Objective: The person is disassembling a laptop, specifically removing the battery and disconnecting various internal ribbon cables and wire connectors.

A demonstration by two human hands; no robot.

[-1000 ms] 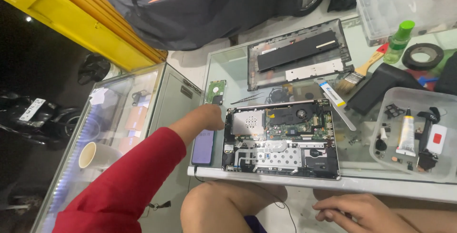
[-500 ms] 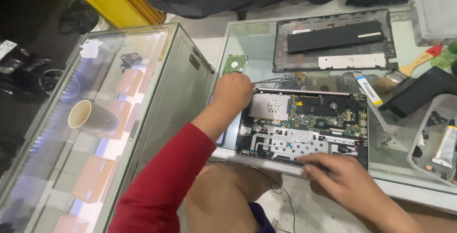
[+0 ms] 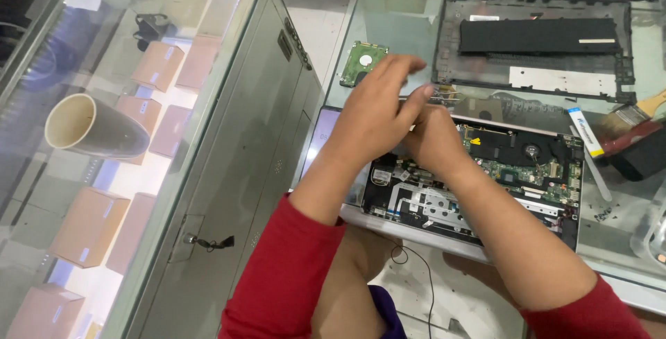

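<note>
Both hands meet over the opened laptop (image 3: 479,186), which lies on the glass table (image 3: 388,27) with its bottom cover off and the green circuit board, black fan and silver metal frame showing. The left hand (image 3: 374,114) hovers above the laptop's upper left corner, fingers stretched forward and loosely spread, gripping nothing that I can see. The right hand (image 3: 433,138) sits just beside it, touching it, its thumb raised against the left hand's fingers; the rest of its fingers curl down toward the board, and whether they pinch anything there I cannot tell, since the left hand hides them. Just beyond the laptop's upper left corner a bare hard drive (image 3: 363,62) with a green board lies flat on the glass. Farther back from the laptop rests its removed bottom cover (image 3: 541,41), dark, with a long black strip inside. To the right of the laptop lie a white tube (image 3: 581,131) with a blue and yellow end and a paintbrush (image 3: 635,120) with a red ferrule. Well to the left of the laptop, on the glass display case (image 3: 208,103), a cardboard tube (image 3: 94,129) lies on its side above small brown boxes (image 3: 87,224).
</note>
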